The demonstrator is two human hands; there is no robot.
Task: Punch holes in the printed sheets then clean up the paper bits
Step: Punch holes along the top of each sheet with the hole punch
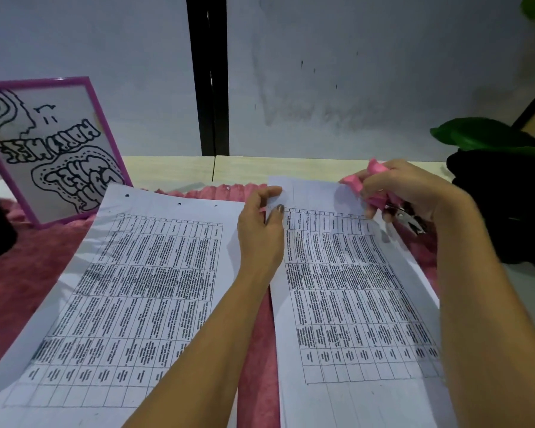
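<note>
the held sheet (346, 304), a printed table, lies on a pink fuzzy cloth (19, 282) over the worktop (173, 168). the left hand (260, 230) pinches its far left corner, thumb on top. the right hand (411, 193) has its grip wrapped round a pink hole punch (357, 180) over the sheet's far edge, perhaps just clear of it; blur hides that. left of the held sheet lies a punched sheet (130, 288) with three holes, and beyond that a purple-framed drawing (53, 149).

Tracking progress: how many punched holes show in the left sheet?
3 on the left sheet, along its far edge: one hole near the left corner, one midway, one further right. The left hand may hide others.
</note>
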